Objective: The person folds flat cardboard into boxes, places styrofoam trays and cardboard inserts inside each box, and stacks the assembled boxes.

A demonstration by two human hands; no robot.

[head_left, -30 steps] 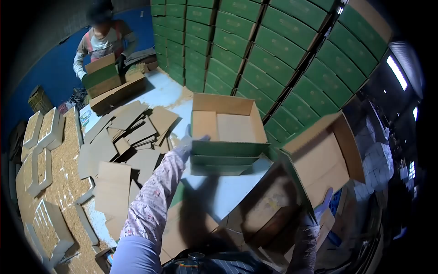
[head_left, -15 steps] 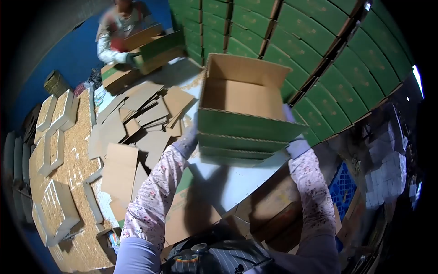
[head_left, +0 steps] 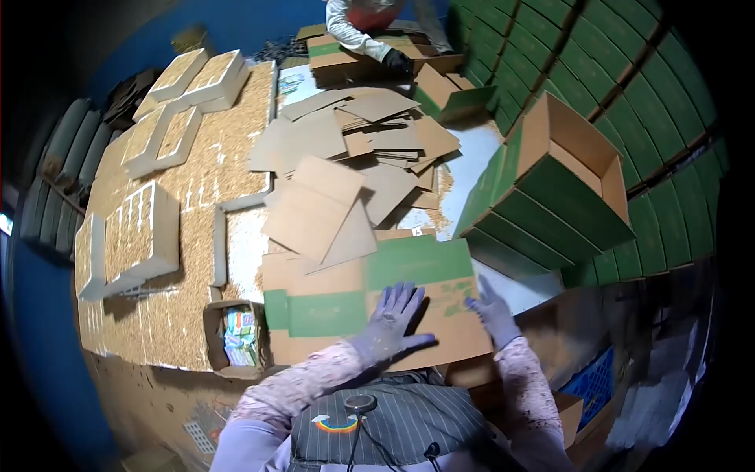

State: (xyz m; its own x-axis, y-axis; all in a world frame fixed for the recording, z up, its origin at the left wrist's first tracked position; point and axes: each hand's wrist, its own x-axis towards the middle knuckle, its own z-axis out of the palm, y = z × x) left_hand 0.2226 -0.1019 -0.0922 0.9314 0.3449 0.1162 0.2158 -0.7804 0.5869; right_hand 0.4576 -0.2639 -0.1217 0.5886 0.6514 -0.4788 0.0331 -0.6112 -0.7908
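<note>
My left hand (head_left: 389,324), in a pale glove, lies with spread fingers on a flat green and brown cardboard sheet (head_left: 322,315) at the table's near edge. At the sheet's right edge is my right hand (head_left: 493,313), its fingers apart and nothing held in them. Open green boxes (head_left: 550,189) stand stacked to the right, the top one showing its brown inside. Beyond the sheet, loose brown cardboard pieces (head_left: 314,204) lie in an overlapping pile.
White-walled frames (head_left: 165,228) rest on a grainy tan surface at left. A small carton (head_left: 236,338) holds colourful packets. Across the table, a co-worker's dark-gloved hand (head_left: 398,61) is by other boxes. Green boxes (head_left: 668,134) are stacked at right, above a blue crate (head_left: 591,385).
Both my hands have let go of the boxes, now stacked, and moved to the flat sheet. The view has swung left and down. The co-worker's box has been lowered onto the table.
</note>
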